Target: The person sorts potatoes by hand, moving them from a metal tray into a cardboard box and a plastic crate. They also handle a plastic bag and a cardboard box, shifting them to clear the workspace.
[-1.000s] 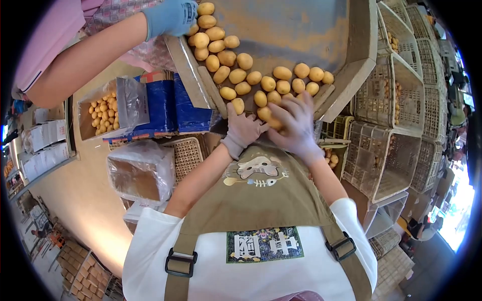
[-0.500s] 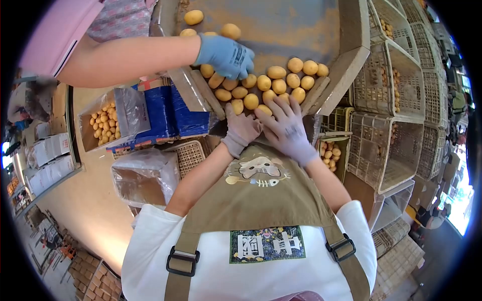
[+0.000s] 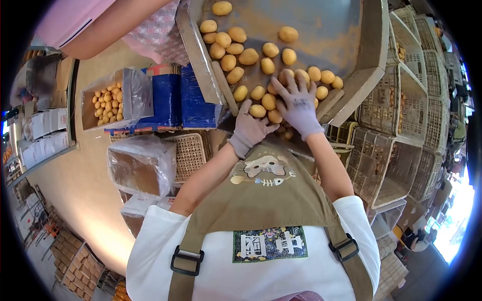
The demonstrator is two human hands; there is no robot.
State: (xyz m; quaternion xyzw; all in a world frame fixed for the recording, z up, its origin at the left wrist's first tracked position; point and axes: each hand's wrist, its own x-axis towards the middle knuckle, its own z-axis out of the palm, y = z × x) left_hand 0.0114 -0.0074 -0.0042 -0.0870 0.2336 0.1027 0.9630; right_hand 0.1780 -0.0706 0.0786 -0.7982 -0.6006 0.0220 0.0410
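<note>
Several yellow potatoes lie on a wide metal sorting tray, most of them toward its near, narrowing end. My left hand, in a pale grey glove, is at the left of the outlet, fingers apart beside a potato. Spread over potatoes at the right of the outlet are the fingers of my gloved right hand; its palm faces down. Between and below my hands, a few potatoes show in the gap under the tray's lip, partly hidden.
Another person's bare arm crosses the upper left, its hand out of view. A plastic-lined box of potatoes stands left beside blue wrapped boxes. Another lined carton is below. Stacked plastic crates line the right.
The other person's blue-gloved hand has left the tray and gone out of view. Potatoes have shifted on the tray, and some now show below its lip. My hands are slightly farther apart.
</note>
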